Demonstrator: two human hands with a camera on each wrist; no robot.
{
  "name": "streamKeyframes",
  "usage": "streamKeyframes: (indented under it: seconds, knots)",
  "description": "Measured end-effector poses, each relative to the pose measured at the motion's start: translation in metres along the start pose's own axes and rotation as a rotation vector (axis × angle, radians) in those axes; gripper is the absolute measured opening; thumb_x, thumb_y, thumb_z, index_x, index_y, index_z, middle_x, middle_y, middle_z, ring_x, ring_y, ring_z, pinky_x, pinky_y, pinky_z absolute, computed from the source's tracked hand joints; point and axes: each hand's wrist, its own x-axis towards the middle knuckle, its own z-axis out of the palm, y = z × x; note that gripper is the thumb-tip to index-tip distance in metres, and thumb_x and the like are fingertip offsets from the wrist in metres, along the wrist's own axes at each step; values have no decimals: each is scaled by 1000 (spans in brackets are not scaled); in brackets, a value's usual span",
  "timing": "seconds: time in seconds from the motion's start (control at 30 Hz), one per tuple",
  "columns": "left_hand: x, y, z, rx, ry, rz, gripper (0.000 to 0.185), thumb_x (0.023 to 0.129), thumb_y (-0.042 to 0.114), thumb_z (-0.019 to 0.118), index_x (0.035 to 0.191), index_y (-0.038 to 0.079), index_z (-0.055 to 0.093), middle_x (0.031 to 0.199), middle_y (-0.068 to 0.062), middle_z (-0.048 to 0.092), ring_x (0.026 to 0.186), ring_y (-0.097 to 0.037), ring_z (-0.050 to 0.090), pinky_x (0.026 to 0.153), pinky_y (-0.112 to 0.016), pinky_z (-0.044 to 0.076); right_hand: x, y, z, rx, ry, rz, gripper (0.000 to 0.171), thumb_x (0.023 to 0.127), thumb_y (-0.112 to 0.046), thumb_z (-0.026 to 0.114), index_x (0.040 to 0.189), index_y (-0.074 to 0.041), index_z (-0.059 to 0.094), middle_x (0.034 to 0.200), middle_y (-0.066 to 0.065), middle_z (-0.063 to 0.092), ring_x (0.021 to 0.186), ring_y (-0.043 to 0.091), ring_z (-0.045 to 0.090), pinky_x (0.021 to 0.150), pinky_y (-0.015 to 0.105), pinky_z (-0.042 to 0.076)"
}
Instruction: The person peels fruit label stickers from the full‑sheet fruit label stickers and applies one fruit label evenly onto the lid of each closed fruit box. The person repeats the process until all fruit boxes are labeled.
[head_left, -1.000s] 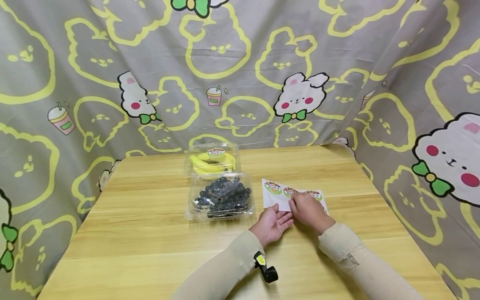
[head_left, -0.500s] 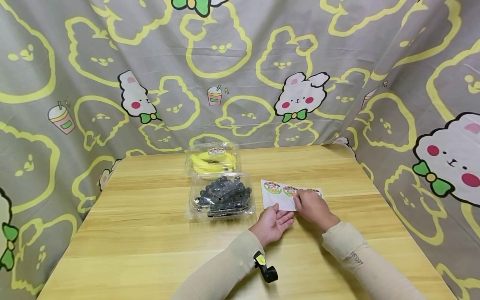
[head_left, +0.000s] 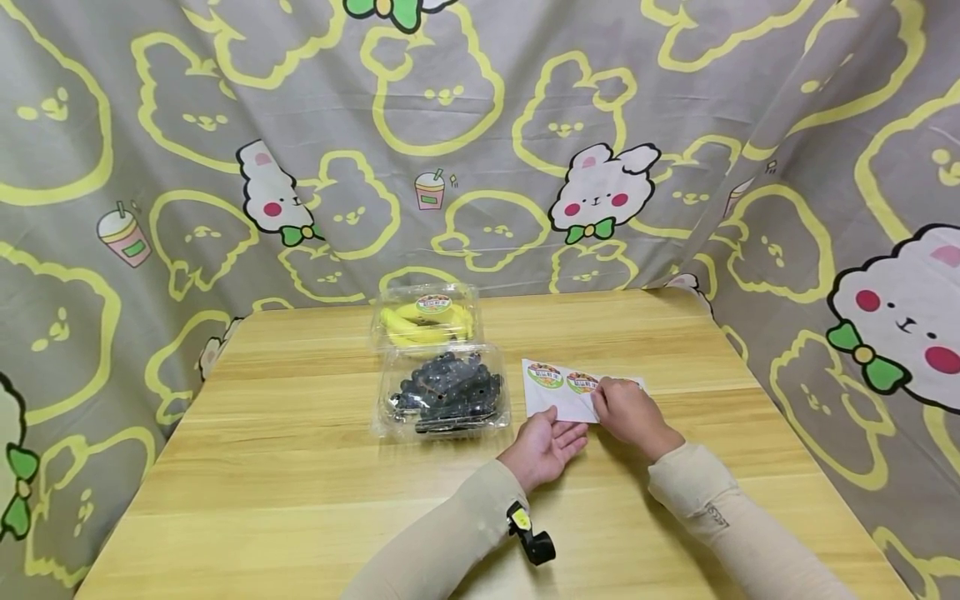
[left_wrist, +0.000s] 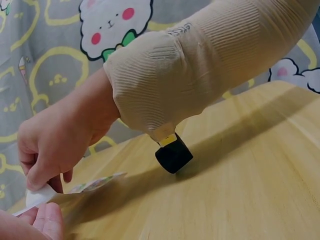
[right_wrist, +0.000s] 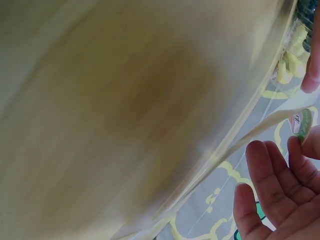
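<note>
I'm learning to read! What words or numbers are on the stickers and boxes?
Round stickers on the sticker sheet: print too small to read.
Sticker on the banana box: too small to read.
Mark on the right sleeve: blurred, unreadable.
Grape box: no writing shows.

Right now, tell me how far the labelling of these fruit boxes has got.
Done: the banana box at the back already wears a round sticker on its lid. In hand: the left hand steadies the sticker sheet with straight fingers while the right hand pinches at a sticker on it. Left: the blueberry box shows no sticker yet.
</note>
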Motion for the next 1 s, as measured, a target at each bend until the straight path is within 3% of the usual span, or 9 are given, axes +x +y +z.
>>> streamKeyframes:
  seconds: [0.2, 0.57, 1.0]
  knots:
    - [1, 0, 0, 1, 1, 1, 47, 106, 20, 31, 134, -17, 37, 137, -34, 43, 128, -41, 45, 104, -45, 42, -1, 1, 0, 10, 19, -11, 15, 87, -6, 56, 73, -4, 58, 64, 4, 55, 57, 20, 52, 52, 38, 47]
    - [1, 0, 0, 0, 4, 1, 46, 106, 20, 31, 133, -16, 39, 137, -34, 43, 128, -41, 45, 104, -45, 41, 1, 7, 0, 1, -57, 61, 14, 91, -9, 56, 77, -5, 60, 68, 4, 57, 60, 21, 54, 53, 38, 48]
    - [1, 1, 0, 5, 4, -2, 47, 106, 20, 31, 134, -18, 37, 138, -35, 42, 128, -42, 44, 105, -46, 41, 1, 13, -4, 4, -65, 63, 16, 91, -9, 55, 78, -3, 62, 68, 4, 58, 59, 19, 53, 52, 37, 48]
